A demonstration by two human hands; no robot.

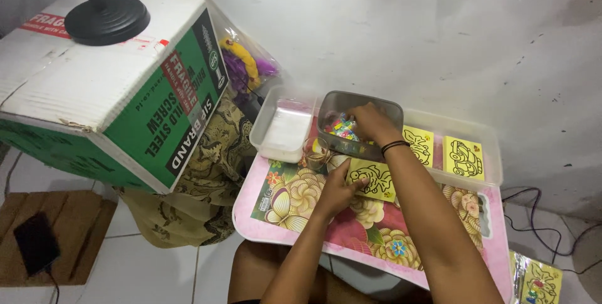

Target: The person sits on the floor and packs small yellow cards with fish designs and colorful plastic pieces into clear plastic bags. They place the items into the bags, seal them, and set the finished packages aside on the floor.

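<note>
My left hand [338, 188] holds a small yellow card [375, 178] with a black line drawing, flat on the pink flowered lap table [301, 200]. My right hand [373, 122] reaches into a clear grey plastic box [351, 106] of small colourful pieces [342, 128]; its fingertips are down among them, and I cannot see whether they grip any. A black band circles the right wrist. Two more yellow drawing cards [464, 158] lie in a shallow clear tray [495, 153] behind the table's right side.
A white lidded container [282, 130] sits at the table's back left. A large green and white cardboard box [106, 84] with a black lamp base [106, 19] stands left. Patterned cloth, a phone [36, 241] on a wooden board, cables and a packet [539, 282] lie on the floor.
</note>
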